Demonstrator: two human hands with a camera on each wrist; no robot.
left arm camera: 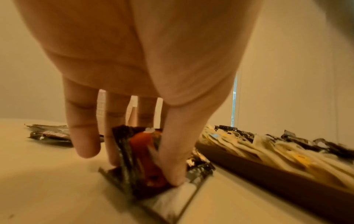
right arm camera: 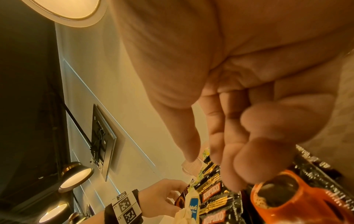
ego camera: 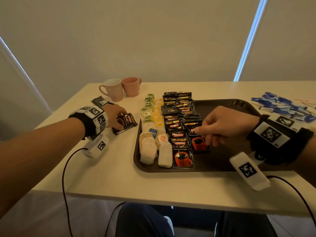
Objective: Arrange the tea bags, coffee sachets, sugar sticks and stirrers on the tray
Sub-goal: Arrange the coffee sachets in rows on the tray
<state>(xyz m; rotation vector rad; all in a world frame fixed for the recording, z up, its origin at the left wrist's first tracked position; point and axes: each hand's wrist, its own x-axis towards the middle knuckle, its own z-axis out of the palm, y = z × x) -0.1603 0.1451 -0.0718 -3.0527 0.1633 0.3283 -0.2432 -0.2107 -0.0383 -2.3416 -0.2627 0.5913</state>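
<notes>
My left wrist view shows what the head view hides: my left hand (left arm camera: pixel 145 84) pinches a coffee sachet (left arm camera: pixel 147 160) between thumb and fingers, lifting its edge off the table (ego camera: pixel 106 175) just left of the tray (ego camera: pixel 220 161). My right hand (ego camera: pixel 227 125) hovers loosely curled, holding nothing, over the sachet rows (ego camera: pixel 181 120). Pale blinds hang behind.

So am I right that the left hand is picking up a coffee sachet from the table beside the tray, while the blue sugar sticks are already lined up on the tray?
Not quite. The left hand does pinch a coffee sachet on the table beside the tray, but the head view shows the blue sugar sticks in a loose pile on the table beyond the tray's far right corner.
</notes>
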